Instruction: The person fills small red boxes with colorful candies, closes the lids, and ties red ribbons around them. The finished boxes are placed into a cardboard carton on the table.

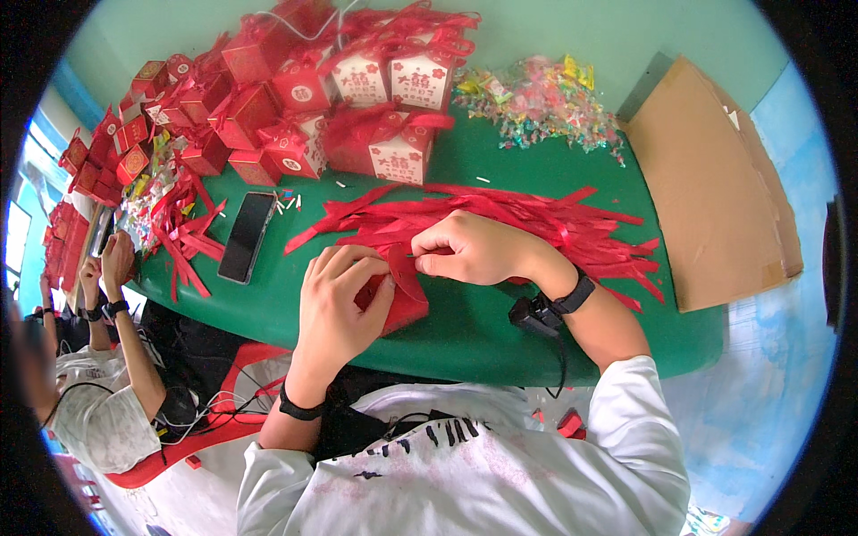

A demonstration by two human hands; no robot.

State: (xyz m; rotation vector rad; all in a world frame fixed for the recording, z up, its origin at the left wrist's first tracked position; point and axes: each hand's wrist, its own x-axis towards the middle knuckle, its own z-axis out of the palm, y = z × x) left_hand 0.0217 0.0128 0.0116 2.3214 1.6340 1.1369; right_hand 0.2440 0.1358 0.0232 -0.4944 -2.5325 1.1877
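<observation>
The red box (pixel 407 317) is held over the counter (pixel 500 330) near its front edge by the curled left hand (pixel 340 299). It lies left of the right hand (pixel 469 250), whose grip is nearly closed; anything pinched cannot be told. Ribbons (pixel 572 223) are laid lengthwise beyond. The contents of the stacked boxes (pixel 246 116) are hidden.

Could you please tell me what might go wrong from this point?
The left hand grips the red box at its thin wall, so squeezing too hard might crease it. The red ribbons lie loosely overlapped just beyond both hands, so the right hand could snag or tangle some. A black cable hangs from the wrist device on the right arm toward the table's near edge and might catch.
</observation>
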